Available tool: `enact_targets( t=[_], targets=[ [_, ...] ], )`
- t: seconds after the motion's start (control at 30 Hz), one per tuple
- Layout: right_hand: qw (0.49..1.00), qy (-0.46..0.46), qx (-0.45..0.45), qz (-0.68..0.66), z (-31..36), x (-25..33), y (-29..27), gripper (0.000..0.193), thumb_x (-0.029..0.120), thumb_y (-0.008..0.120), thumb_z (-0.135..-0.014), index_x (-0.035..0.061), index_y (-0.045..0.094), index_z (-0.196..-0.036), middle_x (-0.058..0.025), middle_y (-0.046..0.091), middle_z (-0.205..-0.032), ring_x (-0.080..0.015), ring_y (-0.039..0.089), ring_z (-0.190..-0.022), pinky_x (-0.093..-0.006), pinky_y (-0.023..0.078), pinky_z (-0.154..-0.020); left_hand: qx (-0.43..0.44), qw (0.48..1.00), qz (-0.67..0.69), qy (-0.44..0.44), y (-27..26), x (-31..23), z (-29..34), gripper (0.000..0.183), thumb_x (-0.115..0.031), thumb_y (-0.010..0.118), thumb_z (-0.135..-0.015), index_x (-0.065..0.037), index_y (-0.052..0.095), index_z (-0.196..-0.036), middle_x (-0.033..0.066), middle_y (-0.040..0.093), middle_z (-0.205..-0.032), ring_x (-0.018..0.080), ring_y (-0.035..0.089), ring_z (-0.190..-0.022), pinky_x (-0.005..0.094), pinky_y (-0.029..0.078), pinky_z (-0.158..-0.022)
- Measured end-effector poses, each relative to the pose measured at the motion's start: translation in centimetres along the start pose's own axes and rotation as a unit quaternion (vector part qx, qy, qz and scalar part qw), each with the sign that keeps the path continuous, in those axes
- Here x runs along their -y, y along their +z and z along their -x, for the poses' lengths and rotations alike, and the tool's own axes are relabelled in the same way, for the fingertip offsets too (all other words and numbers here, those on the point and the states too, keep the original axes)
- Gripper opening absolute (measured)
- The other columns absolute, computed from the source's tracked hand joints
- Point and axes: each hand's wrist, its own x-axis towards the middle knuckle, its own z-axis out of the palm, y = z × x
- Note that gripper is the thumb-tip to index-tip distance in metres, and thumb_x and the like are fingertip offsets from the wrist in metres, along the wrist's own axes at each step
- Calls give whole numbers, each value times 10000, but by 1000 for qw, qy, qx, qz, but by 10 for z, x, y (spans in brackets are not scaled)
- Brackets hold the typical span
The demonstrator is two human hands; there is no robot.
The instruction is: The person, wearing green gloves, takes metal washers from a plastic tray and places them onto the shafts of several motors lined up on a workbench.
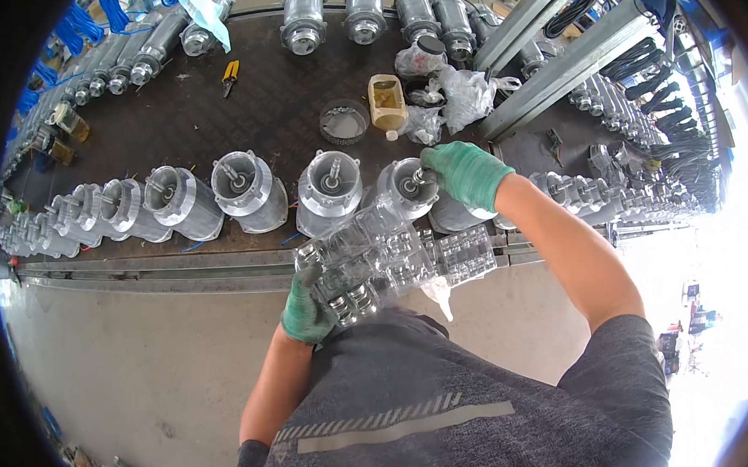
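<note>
My left hand, in a green glove, grips the lower left corner of a clear plastic blister tray. Shiny round metal parts sit in some of its pockets; other pockets look bare. The tray is tilted in front of my body, at the table's near edge. My right hand, also gloved in green, is at the upright shaft of a grey metal motor, fingers drawn together. Whatever is between those fingertips is hidden. A second clear tray lies partly behind the first.
A row of similar motors runs along the dark table's near edge, with more along the back. Mid-table are a round dish, a yellowish bottle, plastic bags and yellow-handled pliers. Metal posts rise at right.
</note>
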Motion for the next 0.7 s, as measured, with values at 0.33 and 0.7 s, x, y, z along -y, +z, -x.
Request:
enact_targets(
  t=[0.33,0.7],
  targets=[
    [994,20,89,67,-40,16,7,193,146,665,-968,48,696,-1131,-228,743,-951,-439,722,-927,-529,566,-807,15,999,48,13,-21,-14,2,920,-616,701,-945,-73,396,-1622,216,541,-1556,431,638,-1307,582,603,-1020],
    [985,50,116,121,-43,29,33,264,137,672,-945,-11,662,-1163,-251,755,-998,-426,741,-968,-507,586,-846,24,999,40,7,-26,-25,1,855,-599,639,-993,-86,395,-1632,186,511,-1606,348,608,-1373,523,563,-1086]
  ],
)
